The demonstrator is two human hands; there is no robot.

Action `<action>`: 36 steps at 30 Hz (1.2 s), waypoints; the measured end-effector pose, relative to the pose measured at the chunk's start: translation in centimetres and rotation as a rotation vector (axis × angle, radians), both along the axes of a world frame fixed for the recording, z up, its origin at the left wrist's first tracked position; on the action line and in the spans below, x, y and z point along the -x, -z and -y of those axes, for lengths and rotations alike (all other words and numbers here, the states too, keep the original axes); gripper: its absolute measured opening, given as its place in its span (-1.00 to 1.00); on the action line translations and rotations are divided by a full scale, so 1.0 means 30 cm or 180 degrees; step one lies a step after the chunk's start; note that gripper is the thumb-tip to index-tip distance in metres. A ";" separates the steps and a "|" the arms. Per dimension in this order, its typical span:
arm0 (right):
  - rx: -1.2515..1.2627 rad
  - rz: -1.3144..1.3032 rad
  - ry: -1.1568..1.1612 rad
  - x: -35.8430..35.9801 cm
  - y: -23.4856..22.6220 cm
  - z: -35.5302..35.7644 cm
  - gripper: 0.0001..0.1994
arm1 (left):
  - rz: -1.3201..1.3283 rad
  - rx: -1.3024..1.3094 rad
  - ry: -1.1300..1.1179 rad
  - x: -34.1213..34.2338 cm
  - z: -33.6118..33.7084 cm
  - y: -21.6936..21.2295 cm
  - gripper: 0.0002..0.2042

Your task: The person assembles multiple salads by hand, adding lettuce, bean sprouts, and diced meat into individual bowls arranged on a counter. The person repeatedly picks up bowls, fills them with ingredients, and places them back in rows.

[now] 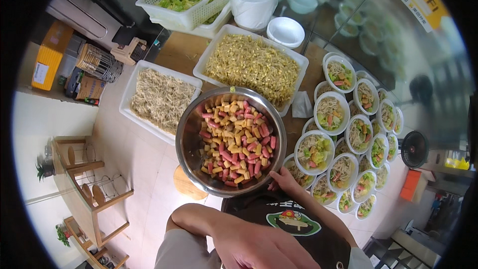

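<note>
A large stainless steel bowl [185, 168] sits in front of me, filled with pink sausage pieces [226, 155] and small golden-brown cubes [230, 119]. At its near right rim my right hand [284, 180] is closed on the edge, with the fingers partly hidden by the bowl. My left hand [261, 249] is bent in across my body, close to the camera and apart from the bowl. Its fingers run out of the lower edge, so their pose is hidden. Just right of the bowl stand many round white bowls of noodles and greens [314, 152], some stacked on others.
Behind the steel bowl is a white tub of bean sprouts [298, 62]; left of it is a tub of pale shredded food [130, 114]. A white basket of lettuce [149, 6], bagged white containers [254, 4] and empty white bowls [285, 32] stand at the back. A wooden stool [189, 185] is below.
</note>
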State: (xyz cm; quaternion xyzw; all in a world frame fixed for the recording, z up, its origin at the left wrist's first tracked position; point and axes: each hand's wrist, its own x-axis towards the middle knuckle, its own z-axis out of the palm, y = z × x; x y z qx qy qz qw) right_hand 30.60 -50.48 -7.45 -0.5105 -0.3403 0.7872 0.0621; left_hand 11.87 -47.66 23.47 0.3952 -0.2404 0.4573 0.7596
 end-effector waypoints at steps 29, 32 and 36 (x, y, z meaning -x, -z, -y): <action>-0.0448 0.0017 0.0678 -0.166 0.005 0.081 -0.81 | -0.5824 -0.0022 -0.4702 0.633 -0.478 0.985 -0.90; -0.0301 0.0036 0.0773 -0.264 -0.004 0.131 -0.82 | -0.6100 -0.0276 -0.4436 0.585 -0.450 1.017 -0.90; -0.0189 0.0139 0.1187 -0.370 -0.012 0.211 -0.83 | -0.6422 -0.0537 -0.4642 0.463 -0.456 1.026 -0.88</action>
